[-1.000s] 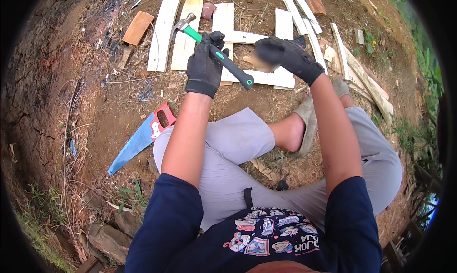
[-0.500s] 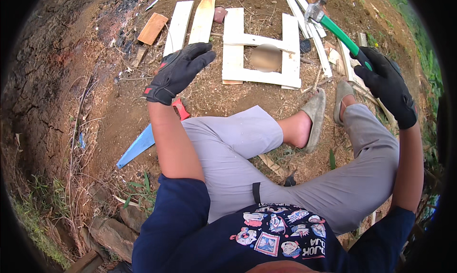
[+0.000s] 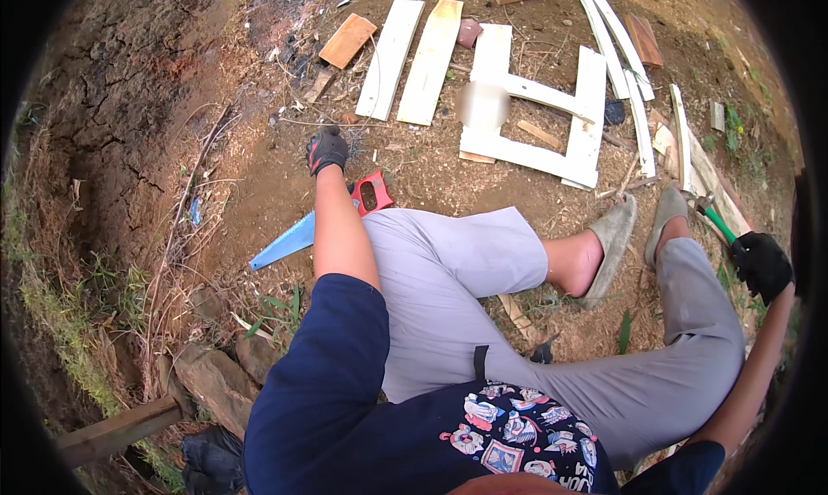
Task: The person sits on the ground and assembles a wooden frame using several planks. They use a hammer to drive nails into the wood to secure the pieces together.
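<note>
In its black glove, my right hand [image 3: 762, 266] grips a claw hammer by its green handle [image 3: 719, 223]. The hammer's metal head [image 3: 703, 203] is low on the right, beside my slipper. My left hand [image 3: 328, 152], gloved too, is curled into a fist with nothing visible in it. Just below that fist, a handsaw with a blue blade [image 3: 289, 241] and red grip lies partly behind my forearm, by my knee. Ahead of my feet, pale boards lie in a rectangular frame [image 3: 539, 156] on the ground; a blurred patch covers part of its left side.
Two loose pale boards [image 3: 391, 59] lie left of the frame, with a brown wood block [image 3: 348, 40] beside them. Thin white strips [image 3: 639, 133] are scattered to the right near my slippers [image 3: 611, 252]. Rocks [image 3: 216, 383] and a wooden beam [image 3: 116, 430] sit at lower left.
My left hand has gone from spread fingers to a fist and lowered toward the saw. My right hand has swung the hammer down and to the right. The view has shifted.
</note>
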The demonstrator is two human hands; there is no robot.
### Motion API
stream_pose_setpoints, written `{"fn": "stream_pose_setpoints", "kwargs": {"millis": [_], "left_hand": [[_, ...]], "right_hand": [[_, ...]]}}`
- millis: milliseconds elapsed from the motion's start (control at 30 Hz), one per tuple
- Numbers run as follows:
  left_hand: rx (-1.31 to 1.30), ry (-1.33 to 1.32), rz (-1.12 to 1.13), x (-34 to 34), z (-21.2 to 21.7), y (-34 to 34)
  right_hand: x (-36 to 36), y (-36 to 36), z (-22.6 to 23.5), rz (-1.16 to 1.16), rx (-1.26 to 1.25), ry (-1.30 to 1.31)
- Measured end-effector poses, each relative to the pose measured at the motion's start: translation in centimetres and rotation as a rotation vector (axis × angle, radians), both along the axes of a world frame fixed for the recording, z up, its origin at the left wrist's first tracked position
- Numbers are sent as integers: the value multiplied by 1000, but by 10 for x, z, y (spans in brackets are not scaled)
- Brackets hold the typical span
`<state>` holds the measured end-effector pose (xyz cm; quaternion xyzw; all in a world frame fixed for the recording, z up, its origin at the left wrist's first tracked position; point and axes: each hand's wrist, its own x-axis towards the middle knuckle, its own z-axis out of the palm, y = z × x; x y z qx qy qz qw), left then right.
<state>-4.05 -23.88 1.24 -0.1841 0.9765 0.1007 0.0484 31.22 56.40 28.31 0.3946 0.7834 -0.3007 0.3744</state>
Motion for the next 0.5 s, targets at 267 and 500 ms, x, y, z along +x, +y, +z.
{"fn": "stream_pose_setpoints", "kwargs": {"millis": [267, 500], "left_hand": [[-198, -144, 47, 31, -19, 19], [-335, -78, 94, 34, -10, 9]], "right_hand": [[-3, -26, 11, 215, 56, 158], [-9, -35, 16, 175, 23, 159]]}}
